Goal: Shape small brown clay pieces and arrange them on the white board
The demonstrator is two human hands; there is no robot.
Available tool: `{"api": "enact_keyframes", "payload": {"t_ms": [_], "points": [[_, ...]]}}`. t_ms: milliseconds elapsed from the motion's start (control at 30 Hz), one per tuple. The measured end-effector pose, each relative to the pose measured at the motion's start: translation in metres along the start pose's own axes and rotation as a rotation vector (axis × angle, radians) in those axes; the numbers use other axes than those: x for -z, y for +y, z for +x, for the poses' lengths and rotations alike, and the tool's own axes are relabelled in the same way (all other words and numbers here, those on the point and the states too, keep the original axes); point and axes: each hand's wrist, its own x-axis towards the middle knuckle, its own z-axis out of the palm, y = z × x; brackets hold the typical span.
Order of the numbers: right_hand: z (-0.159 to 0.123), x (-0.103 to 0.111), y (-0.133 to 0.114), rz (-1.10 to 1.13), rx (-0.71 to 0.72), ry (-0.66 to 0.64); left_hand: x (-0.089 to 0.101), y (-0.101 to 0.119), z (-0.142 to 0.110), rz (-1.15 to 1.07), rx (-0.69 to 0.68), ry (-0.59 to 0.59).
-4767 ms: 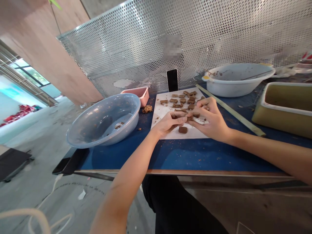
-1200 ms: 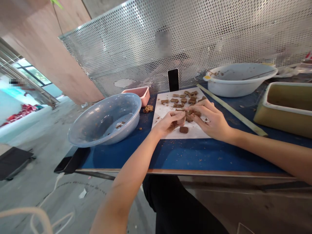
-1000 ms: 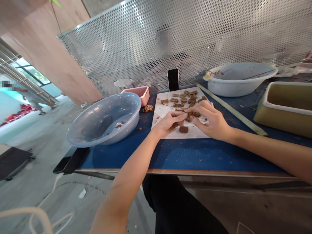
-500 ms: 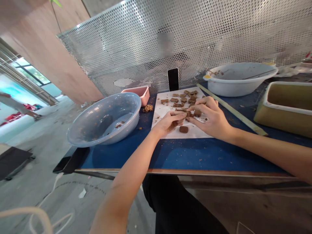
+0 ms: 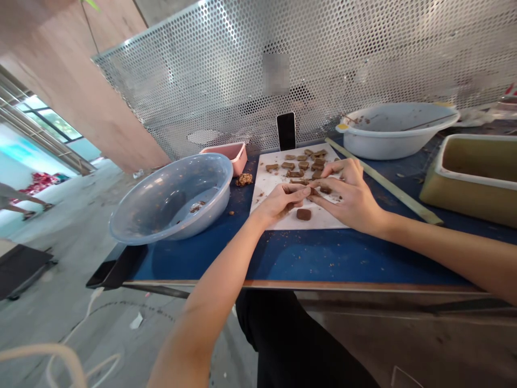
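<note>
Two hands meet over the white board, R of its middle. L hand has thumb & index clamped on a small brown piece, mostly hidden; R hand has its fingertips at the same piece, other fingers spread & bent, but can't tell if they grip it. Squarish brown block lies just below, nr the board's near edge. Brown shaped pieces fill the board's far half, toward its far R corner. Phone stands upright at the far edge. Blue basin sits toward the table's L end, w/ pink bin behind; crumbly clump btwn basin & board. Pale strip slants past the board's R edge, w/ white basin beyond.
</note>
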Motion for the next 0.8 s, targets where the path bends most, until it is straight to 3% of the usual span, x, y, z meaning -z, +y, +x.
{"api": "enact_keyframes", "payload": {"t_ms": [300, 800], "points": [[-0.0004, 0.002, -0.003, -0.005, -0.094, -0.042, 0.0032, -0.0023, 0.0013, -0.014, 0.0, 0.014], [0.0013, -0.0014, 0.0032, 0.023, -0.041, -0.021, -0.001, -0.0015, 0.0007, -0.007, -0.038, -0.011]]}}
